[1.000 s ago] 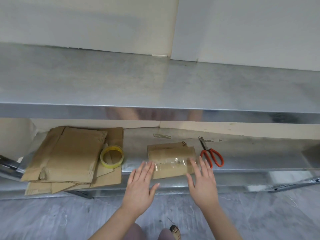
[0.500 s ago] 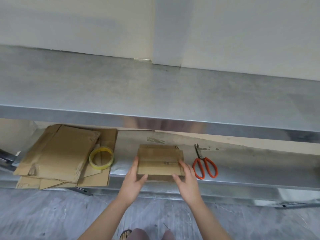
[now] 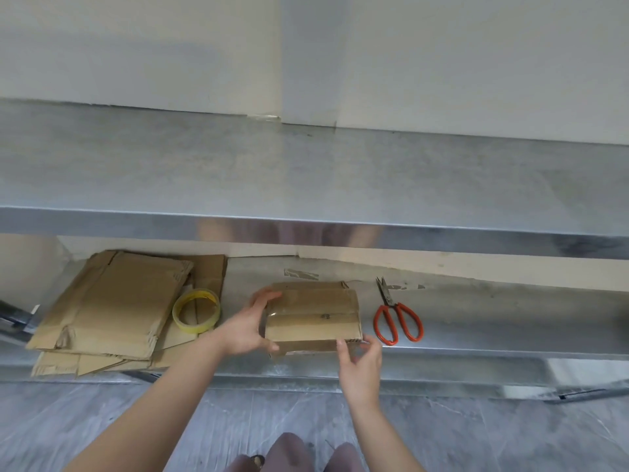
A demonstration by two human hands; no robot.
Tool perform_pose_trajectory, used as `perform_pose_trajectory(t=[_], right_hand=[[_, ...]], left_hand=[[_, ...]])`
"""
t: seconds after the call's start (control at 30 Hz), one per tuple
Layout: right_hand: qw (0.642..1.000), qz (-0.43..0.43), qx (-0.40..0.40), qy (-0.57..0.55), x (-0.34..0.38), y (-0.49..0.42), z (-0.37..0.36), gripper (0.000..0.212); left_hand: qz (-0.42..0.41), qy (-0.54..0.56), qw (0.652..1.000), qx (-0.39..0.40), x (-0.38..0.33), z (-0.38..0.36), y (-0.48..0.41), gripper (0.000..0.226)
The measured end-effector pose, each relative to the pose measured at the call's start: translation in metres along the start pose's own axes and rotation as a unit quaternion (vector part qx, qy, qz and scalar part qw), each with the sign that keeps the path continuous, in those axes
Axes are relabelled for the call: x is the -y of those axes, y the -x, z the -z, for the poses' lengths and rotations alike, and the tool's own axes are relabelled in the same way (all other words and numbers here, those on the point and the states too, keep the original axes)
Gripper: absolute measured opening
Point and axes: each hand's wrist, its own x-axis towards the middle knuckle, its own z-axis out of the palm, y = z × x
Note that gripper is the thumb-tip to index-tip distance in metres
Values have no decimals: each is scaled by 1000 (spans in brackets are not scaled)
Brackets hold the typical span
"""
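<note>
Box: my cardboard box (image 3: 313,315) sits on the lower shelf (image 3: 493,321), near its front edge, with clear tape across the top.
Left hand: my left hand (image 3: 243,330) wraps the box's left end, fingers curled behind it.
Right hand: my right hand (image 3: 360,364) pinches the front right corner.
Nearby: tape roll (image 3: 196,310) to the left, on flattened cardboard (image 3: 112,301); scissors (image 3: 396,318) just beside the box on the right.
Risk: I judge the corner pinch weak. Lifting could tilt the box or crush that corner, and sliding it right could nudge the scissors.
</note>
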Motion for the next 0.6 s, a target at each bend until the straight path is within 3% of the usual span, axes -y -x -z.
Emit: perform_pose_trajectory(t=[0.07, 0.27, 0.4, 0.6], right_hand=[[1000, 7, 1, -2, -2, 9, -5, 60], [998, 4, 56, -19, -4, 42, -24, 99], [991, 19, 132, -34, -5, 61, -35, 113], [986, 86, 140, -29, -5, 76, -31, 127]], left_hand=[[3, -13, 1000, -21, 0, -2, 0, 109], [1, -37, 996, -77, 0, -17, 17, 118], [-6, 20, 995, -96, 6, -39, 35, 118], [-15, 124, 985, -123, 18, -59, 63, 119]])
